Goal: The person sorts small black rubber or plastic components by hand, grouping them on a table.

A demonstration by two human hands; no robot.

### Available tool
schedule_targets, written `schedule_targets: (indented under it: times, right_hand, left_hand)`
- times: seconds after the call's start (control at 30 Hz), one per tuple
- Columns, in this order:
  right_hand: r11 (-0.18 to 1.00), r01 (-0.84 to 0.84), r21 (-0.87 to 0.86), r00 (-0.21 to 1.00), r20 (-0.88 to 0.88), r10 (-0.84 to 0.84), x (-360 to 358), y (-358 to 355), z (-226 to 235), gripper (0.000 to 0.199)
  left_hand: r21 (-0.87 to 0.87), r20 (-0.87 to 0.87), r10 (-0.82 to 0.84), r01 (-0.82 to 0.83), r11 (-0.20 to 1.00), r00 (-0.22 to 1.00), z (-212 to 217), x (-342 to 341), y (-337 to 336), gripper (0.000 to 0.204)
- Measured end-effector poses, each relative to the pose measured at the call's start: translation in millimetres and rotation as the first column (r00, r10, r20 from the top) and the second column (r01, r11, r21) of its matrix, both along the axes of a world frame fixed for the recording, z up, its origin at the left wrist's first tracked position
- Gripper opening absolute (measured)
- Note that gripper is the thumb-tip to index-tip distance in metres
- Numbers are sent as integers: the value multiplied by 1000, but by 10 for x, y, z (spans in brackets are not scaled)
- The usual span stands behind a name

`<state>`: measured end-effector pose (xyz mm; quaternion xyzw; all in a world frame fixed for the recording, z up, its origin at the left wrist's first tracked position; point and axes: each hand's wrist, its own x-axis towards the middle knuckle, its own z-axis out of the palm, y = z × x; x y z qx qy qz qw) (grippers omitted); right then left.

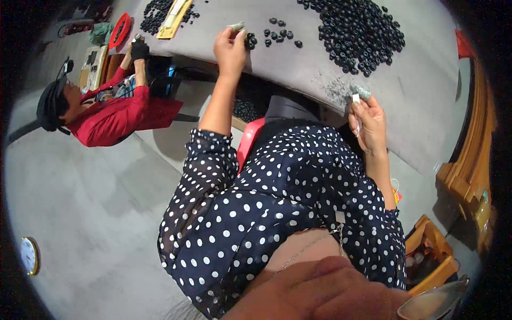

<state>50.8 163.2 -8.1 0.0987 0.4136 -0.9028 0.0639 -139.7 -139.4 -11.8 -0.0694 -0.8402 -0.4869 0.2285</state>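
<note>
My left hand (229,53) is over the near edge of the grey tabletop, its fingers curled together and one fingertip wrapped in greyish-green tape. Small black ring-shaped pieces (250,41) show right beside its fingers; whether they are gripped or lie on the table I cannot tell. My right hand (369,122), at the table's edge, is closed on a slim white tool (356,98) held between thumb and fingers. A grimy grey wrap (361,92) covers its index fingertip. A few loose black rings (280,36) lie just right of my left hand.
A large heap of black rings (357,32) covers the far right of the table (298,69), with dark crumbs (337,89) before it. At left, a co-worker in red (112,120) sits by a smaller heap (154,16) and a red dish (120,31). Carved wood furniture (464,170) stands right.
</note>
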Motion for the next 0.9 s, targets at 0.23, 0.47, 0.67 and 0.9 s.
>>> schedule_targets:
  times: [0.23, 0.47, 0.67, 0.9]
  right_hand:
    - [999, -2, 53, 1000, -26, 3, -4, -26, -30, 29]
    - [999, -31, 30, 999, -23, 32, -10, -7, -37, 28]
    - [997, -33, 69, 999, 5, 33, -8, -6, -34, 27]
    - [999, -31, 32, 1000, -1, 31, -3, 3, -67, 25]
  left_hand:
    - [-411, -239, -128, 19, 911, 963, -129, -205, 538, 54]
    - [-634, -92, -253, 139, 761, 963, 33, 43, 867, 71]
    - [-590, -122, -264, 144, 794, 957, -144, -47, 765, 35]
    - [-546, -121, -240, 138, 827, 963, -122, 188, 427, 21]
